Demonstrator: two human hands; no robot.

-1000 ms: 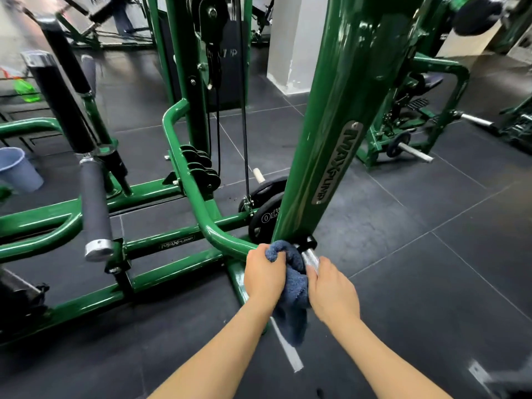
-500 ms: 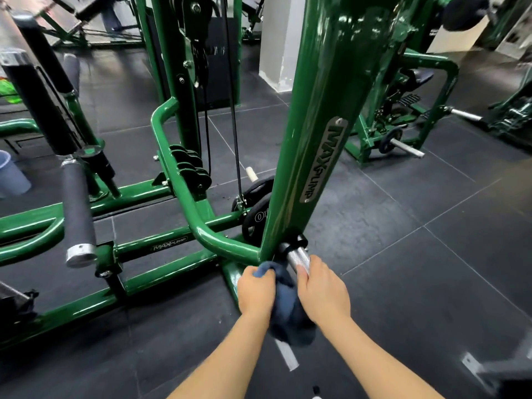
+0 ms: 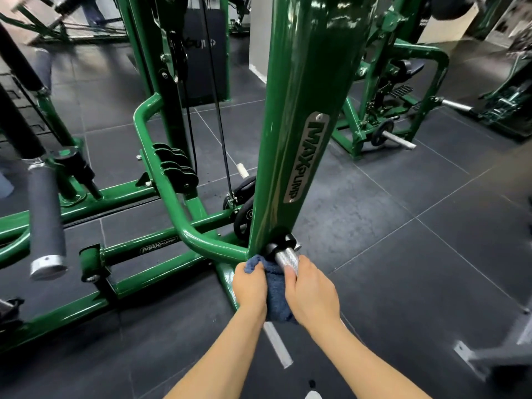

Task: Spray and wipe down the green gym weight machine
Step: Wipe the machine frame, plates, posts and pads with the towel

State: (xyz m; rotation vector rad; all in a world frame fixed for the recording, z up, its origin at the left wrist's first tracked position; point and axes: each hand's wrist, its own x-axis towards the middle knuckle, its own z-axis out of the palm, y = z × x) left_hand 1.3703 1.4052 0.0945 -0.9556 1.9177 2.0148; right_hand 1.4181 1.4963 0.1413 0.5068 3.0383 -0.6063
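Where the post (image 3: pixel 299 110) meets its peg (image 3: pixel 286 257) | cloth (image 3: pixel 275 286) between hands | left hand (image 3: pixel 250 286) grips cloth | right hand (image 3: pixel 312 292) grips peg

Two hands, left (image 3: pixel 250 286) and right (image 3: pixel 312 292), at six o'clock on one blue cloth (image 3: pixel 276 295). One silver peg (image 3: pixel 286 258). Two name badges (image 3: pixel 305 156) (image 3: pixel 157 248). One foam roller (image 3: pixel 46 214) at nine o'clock.

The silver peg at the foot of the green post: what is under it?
A blue cloth lies under the silver peg, held by the left hand and right hand. The peg's underside and outer end are covered.
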